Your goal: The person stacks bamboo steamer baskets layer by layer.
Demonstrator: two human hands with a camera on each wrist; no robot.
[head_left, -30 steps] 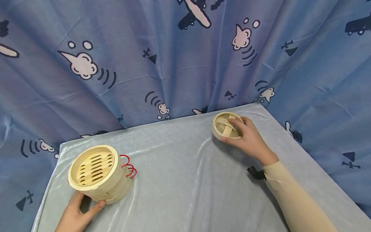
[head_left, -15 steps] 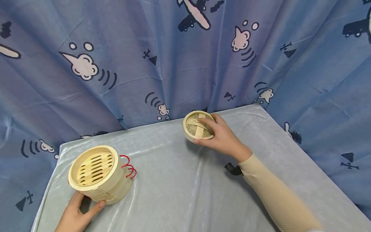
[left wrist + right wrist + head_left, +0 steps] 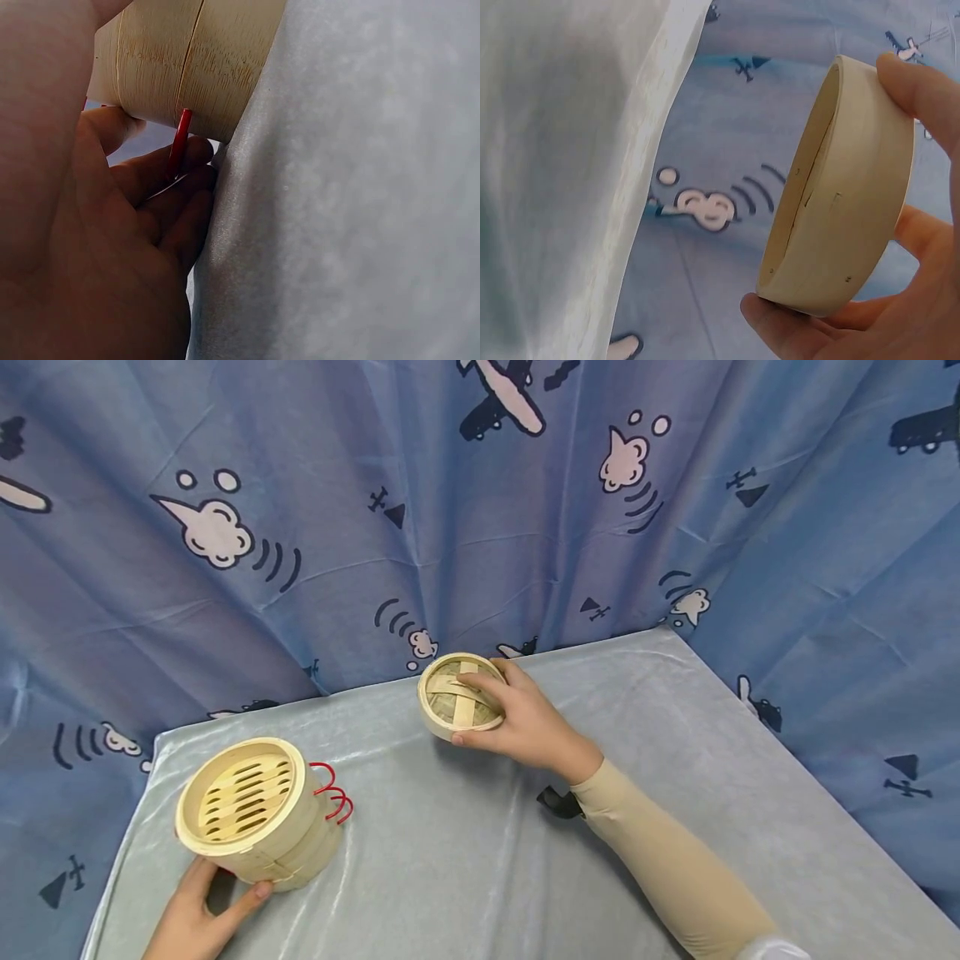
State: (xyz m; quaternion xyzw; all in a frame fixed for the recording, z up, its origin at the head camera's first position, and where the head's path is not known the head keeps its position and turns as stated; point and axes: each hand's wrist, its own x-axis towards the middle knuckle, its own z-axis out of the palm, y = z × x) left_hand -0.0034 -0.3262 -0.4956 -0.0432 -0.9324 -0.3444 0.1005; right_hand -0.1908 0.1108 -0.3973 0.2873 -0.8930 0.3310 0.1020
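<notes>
A round two-tier bamboo steamer (image 3: 296, 839) with a slatted inside stands at the table's left. My left hand (image 3: 191, 914) holds it low on its near side, thumb at the front. In the left wrist view, the left hand's fingers (image 3: 172, 202) curl beside the steamer wall (image 3: 187, 60) and a red loop (image 3: 180, 142). My right hand (image 3: 532, 727) grips the woven bamboo steamer lid (image 3: 465, 714) by its rim, above the cloth near the back edge. The right wrist view has the lid (image 3: 847, 187) between thumb and fingers, its side wall facing the camera.
Pale grey-blue cloth covers the table (image 3: 435, 860). A blue curtain (image 3: 337, 568) with planes and clouds hangs behind and around it. Red wire loops (image 3: 342, 802) stick out from the steamer's right side. A black strap (image 3: 558, 802) hangs at my right wrist.
My right hand has carried the lid leftward along the table's back, from the right side to near the middle. The left hand and the steamer have stayed in place.
</notes>
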